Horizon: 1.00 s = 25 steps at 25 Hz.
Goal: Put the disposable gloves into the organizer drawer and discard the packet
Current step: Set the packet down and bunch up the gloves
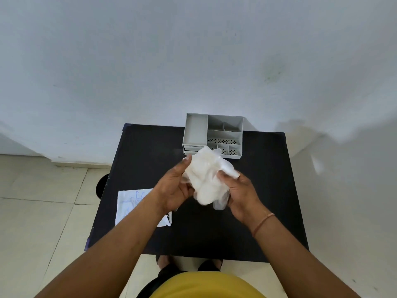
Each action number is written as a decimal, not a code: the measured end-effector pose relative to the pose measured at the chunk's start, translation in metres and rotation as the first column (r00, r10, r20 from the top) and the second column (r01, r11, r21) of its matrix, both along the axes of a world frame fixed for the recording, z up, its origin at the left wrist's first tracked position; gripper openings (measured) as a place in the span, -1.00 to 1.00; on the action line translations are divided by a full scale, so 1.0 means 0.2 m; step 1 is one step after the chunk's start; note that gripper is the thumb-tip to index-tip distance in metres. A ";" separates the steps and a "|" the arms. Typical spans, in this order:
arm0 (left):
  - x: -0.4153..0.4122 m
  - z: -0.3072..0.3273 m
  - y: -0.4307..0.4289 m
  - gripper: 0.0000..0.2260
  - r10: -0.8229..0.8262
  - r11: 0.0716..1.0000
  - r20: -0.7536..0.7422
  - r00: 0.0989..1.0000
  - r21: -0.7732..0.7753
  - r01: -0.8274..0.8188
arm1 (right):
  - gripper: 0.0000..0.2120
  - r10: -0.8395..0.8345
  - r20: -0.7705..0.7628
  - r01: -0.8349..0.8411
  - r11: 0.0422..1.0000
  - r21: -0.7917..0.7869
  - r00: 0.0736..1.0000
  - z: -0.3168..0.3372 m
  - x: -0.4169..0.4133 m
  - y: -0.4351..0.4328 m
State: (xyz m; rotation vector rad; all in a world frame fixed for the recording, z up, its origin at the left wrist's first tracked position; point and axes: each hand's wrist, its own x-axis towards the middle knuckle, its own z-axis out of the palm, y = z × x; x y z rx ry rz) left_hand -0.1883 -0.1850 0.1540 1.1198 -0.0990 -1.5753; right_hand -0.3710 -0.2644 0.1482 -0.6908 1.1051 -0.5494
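Note:
A crumpled bundle of translucent white disposable gloves (207, 176) is held above the middle of the black table (268, 190). My left hand (174, 188) grips its left side with the thumb up. My right hand (238, 195) pinches its right side. The flat white packet (131, 203) with blue print lies on the table's left edge, partly under my left forearm. The grey organizer (212, 134) stands at the table's far edge, its drawer front (191, 149) at the lower left, partly hidden behind the gloves. I cannot tell how far the drawer is open.
A pale wall rises right behind the organizer. Tiled floor lies to the left of the table, with a dark round object (102, 186) beside the table's left edge. My feet (163, 260) show under the near edge.

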 end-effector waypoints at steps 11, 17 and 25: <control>-0.08 -0.02 0.06 -0.62 -0.205 0.979 0.133 0.970 0.039 0.201 | -0.56 0.367 0.162 -0.386 0.916 0.107 0.916 0.12 -0.16 -0.20; -0.10 -0.09 0.08 -0.66 -0.043 0.999 0.045 0.998 0.023 0.042 | -0.88 0.343 -0.328 -0.443 0.841 -0.311 0.880 0.11 -0.24 -0.24; -0.15 -0.14 0.01 -0.44 -0.059 0.998 -0.134 0.989 -0.043 0.054 | -0.76 0.434 -0.349 -0.520 0.829 -0.207 0.831 0.14 -0.20 -0.30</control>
